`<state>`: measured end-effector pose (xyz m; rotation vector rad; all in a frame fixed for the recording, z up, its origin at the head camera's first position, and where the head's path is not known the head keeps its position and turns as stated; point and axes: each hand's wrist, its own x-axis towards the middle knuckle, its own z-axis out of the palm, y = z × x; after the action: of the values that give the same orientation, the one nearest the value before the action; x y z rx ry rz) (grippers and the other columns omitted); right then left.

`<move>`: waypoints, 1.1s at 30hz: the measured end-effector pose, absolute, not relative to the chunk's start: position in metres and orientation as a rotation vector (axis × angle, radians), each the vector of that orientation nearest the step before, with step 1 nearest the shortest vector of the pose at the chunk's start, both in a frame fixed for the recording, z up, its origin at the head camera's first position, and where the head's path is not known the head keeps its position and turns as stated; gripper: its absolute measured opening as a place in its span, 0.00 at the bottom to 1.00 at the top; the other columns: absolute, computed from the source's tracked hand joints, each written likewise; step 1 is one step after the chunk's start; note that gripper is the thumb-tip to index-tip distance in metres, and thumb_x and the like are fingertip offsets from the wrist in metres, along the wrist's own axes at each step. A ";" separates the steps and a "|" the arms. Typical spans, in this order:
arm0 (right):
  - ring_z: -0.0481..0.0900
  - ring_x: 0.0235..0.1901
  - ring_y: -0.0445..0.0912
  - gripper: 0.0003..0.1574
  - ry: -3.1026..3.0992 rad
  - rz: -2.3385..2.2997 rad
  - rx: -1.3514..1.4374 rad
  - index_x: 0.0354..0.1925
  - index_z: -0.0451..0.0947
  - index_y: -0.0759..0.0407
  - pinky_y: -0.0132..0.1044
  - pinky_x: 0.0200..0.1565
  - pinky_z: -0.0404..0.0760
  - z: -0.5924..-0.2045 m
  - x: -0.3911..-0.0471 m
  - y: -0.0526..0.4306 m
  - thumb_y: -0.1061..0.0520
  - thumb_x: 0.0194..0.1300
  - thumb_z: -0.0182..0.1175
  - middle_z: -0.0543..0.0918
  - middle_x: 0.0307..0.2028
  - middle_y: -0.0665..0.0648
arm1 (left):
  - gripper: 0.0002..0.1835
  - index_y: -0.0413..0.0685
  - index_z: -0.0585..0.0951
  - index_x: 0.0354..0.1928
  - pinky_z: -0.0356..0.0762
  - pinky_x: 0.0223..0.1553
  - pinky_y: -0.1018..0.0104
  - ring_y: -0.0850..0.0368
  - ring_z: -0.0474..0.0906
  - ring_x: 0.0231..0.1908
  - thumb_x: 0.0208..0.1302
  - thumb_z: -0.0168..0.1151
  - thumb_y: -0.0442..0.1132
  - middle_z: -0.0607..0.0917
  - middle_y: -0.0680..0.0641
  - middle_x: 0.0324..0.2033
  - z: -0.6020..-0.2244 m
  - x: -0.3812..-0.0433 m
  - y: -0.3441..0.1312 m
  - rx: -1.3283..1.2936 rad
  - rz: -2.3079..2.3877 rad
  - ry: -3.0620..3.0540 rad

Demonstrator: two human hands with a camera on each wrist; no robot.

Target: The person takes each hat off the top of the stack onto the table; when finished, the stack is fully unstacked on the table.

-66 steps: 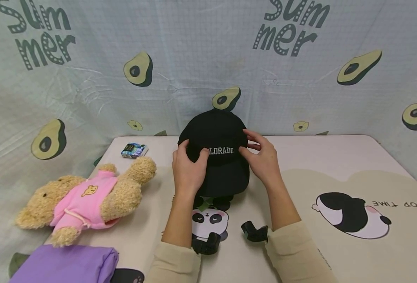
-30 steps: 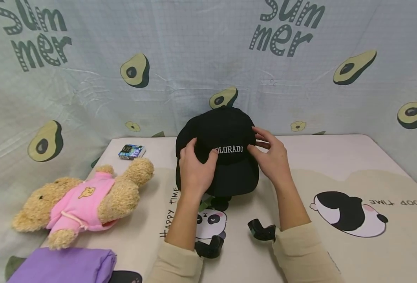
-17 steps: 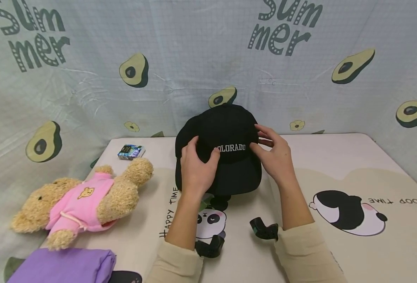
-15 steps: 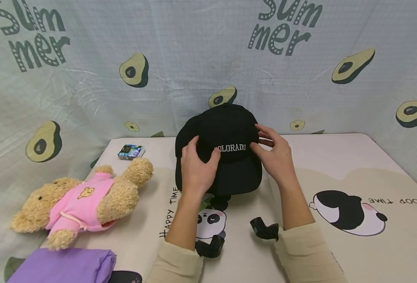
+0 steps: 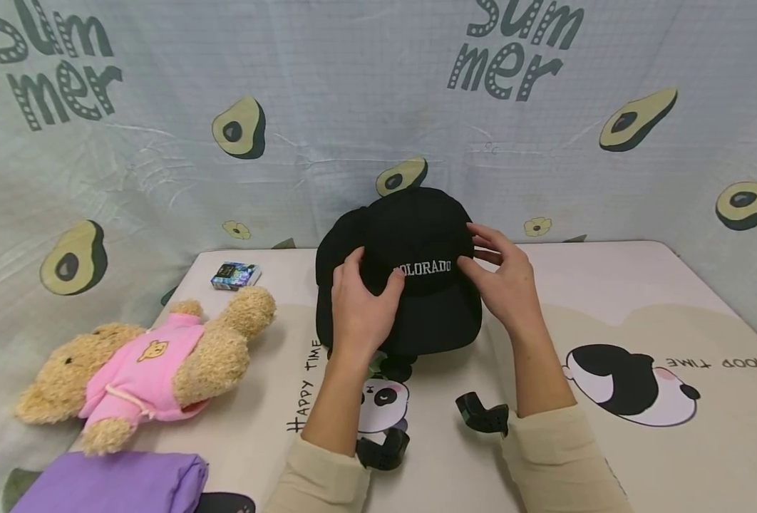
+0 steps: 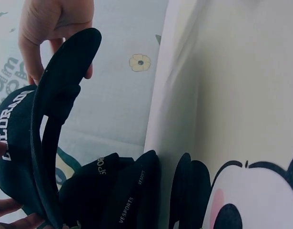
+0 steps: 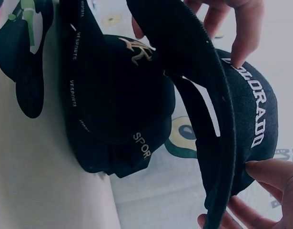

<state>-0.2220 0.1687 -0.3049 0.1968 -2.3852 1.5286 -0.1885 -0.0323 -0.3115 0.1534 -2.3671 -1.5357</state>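
Observation:
A black baseball cap (image 5: pixel 423 221) with white COLORADO lettering is held up at the back middle of the table, brim toward me. My left hand (image 5: pixel 362 306) grips its left side, thumb on the front beside the lettering. On the other side my right hand (image 5: pixel 503 285) pinches the edge, thumb in front and fingers partly hidden behind. Just behind it is a second black cap (image 7: pixel 136 90) with gold embroidery and small VESPORTS print; in the head view only its left part shows. The wrist views show a gap between the two caps.
On the left lies a teddy bear (image 5: pixel 150 363) in a pink hoodie. Beyond it is a small colourful box (image 5: pixel 235 276), and nearer me a folded purple cloth (image 5: pixel 115 481). A printed curtain (image 5: pixel 327 107) hangs right behind the table (image 5: pixel 609 278).
Both hands have shifted the COLORADO cap to the right and slightly up, so more of the second black cap shows at its left. The bear, box and cloth stay put.

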 end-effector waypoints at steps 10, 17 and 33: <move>0.79 0.64 0.61 0.33 -2.371 1.535 0.184 0.72 0.73 0.54 0.59 0.66 0.75 -0.303 -0.218 0.170 0.60 0.71 0.62 0.78 0.66 0.65 | 0.38 0.48 0.67 0.75 0.67 0.71 0.40 0.43 0.67 0.71 0.67 0.64 0.52 0.70 0.42 0.71 -0.308 -0.184 -0.028 0.158 -1.541 -2.361; 0.79 0.65 0.60 0.33 -2.374 1.544 0.153 0.72 0.73 0.52 0.58 0.66 0.75 -0.302 -0.216 0.174 0.60 0.70 0.62 0.78 0.66 0.65 | 0.38 0.48 0.67 0.75 0.67 0.70 0.39 0.41 0.65 0.71 0.67 0.64 0.52 0.69 0.41 0.71 -0.308 -0.185 -0.020 0.143 -1.520 -2.377; 0.78 0.66 0.60 0.34 -2.352 1.532 0.116 0.73 0.72 0.52 0.59 0.67 0.75 -0.302 -0.214 0.184 0.59 0.71 0.62 0.78 0.65 0.64 | 0.38 0.47 0.66 0.76 0.66 0.71 0.42 0.43 0.64 0.71 0.67 0.64 0.51 0.69 0.41 0.70 -0.310 -0.188 -0.008 0.073 -1.519 -2.364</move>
<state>-0.2143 0.1841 -0.3019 0.1164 -2.3519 1.5316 -0.1884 -0.0084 -0.3096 0.0733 -2.3637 -1.5189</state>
